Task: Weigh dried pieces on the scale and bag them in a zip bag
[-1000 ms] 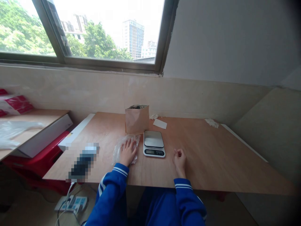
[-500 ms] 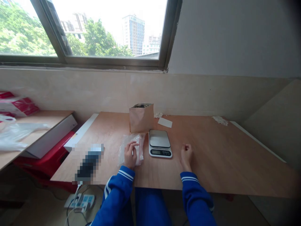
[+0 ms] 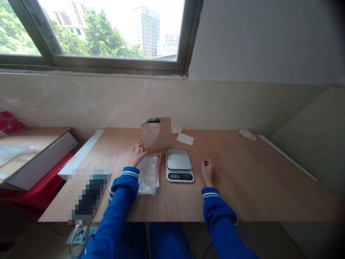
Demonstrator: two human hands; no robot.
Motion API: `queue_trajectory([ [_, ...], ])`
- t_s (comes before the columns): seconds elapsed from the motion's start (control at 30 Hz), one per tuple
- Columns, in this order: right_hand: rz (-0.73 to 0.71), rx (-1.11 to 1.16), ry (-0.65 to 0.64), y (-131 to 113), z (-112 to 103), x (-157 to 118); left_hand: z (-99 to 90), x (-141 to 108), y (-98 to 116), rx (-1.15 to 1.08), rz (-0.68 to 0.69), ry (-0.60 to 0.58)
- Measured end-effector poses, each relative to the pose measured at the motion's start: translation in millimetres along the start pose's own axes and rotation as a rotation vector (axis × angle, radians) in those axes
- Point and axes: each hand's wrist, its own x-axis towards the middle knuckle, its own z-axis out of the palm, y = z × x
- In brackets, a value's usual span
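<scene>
My left hand (image 3: pixel 137 154) is at the lower left corner of an open-topped brown paper bag (image 3: pixel 156 136), thumb along its front and fingers at its side, closed on that edge. Dark contents show in the bag's mouth, too small to identify. Partly beneath my left forearm, clear zip bags (image 3: pixel 149 176) with a red seal line lie flat. A white digital kitchen scale (image 3: pixel 180 177) with a bare metal plate stands right of them. My right hand (image 3: pixel 207 172) rests on the table right of the scale, curled into a loose fist, with nothing visible in it.
A white card (image 3: pixel 185 139) and a crumpled tissue (image 3: pixel 177 130) lie behind the scale. Another tissue (image 3: pixel 247 135) is at the back right. A pixelated dark device (image 3: pixel 90 196) with a cable lies at the front left of the wooden table (image 3: pixel 256 180). A second table (image 3: pixel 51 138) stands left.
My left hand has left the zip bags and moved up and left to the paper bag's corner, taking hold there. The right hand stays in a fist. The view has shifted slightly.
</scene>
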Motion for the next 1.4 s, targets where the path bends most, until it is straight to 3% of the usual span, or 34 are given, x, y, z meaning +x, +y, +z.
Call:
queue_trajectory([
  [0.1,-0.038,0.076,-0.084,-7.1,-5.2,-9.4,4.5,6.9,-4.7,-0.103,0.035,-0.085],
  [0.23,-0.046,0.128,-0.187,-18.1,-11.3,-20.4,-2.6,5.1,-0.9,-0.06,0.051,-0.114],
  [0.4,-0.006,0.124,-0.19,-20.0,-15.6,-26.4,-21.3,5.3,-0.4,0.105,0.048,-0.082],
  [0.6,-0.007,0.11,-0.19,-13.0,-18.4,-29.4,-40.3,11.2,-8.3,0.12,0.064,-0.085],
  [0.7,-0.026,0.062,-0.2,-12.5,-18.5,-28.5,-50.8,9.0,16.4,0.176,0.079,0.027],
  [0.8,-0.033,0.024,-0.224,-13.9,-19.1,-28.4,-60.2,4.9,70.9,0.206,0.223,0.377],
  [0.87,-0.023,0.006,-0.239,-14.6,-20.3,-29.8,-61.4,5.4,113.6,0.193,0.356,0.533],
  [0.9,-0.016,-0.002,-0.242,-14.6,-21.2,-31.2,-59.4,7.6,132.9,0.205,0.424,0.513],
  [0.97,0.004,-0.015,-0.239,-13.8,-23.5,-35.2,-51.0,16.2,162.3,0.294,0.517,0.319],
  [1.03,0.022,-0.017,-0.224,-12.0,-26.6,-40.4,-40.1,28.4,177.2,0.447,0.476,0.114],
  [1.2,0.025,-0.016,-0.221,-8.4,-34.5,-51.8,-33.0,55.4,180.7,0.671,0.228,-0.111],
  [1.4,0.012,-0.041,-0.227,-11.1,-37.4,-54.4,-41.4,63.5,192.7,0.749,0.246,-0.314],
])
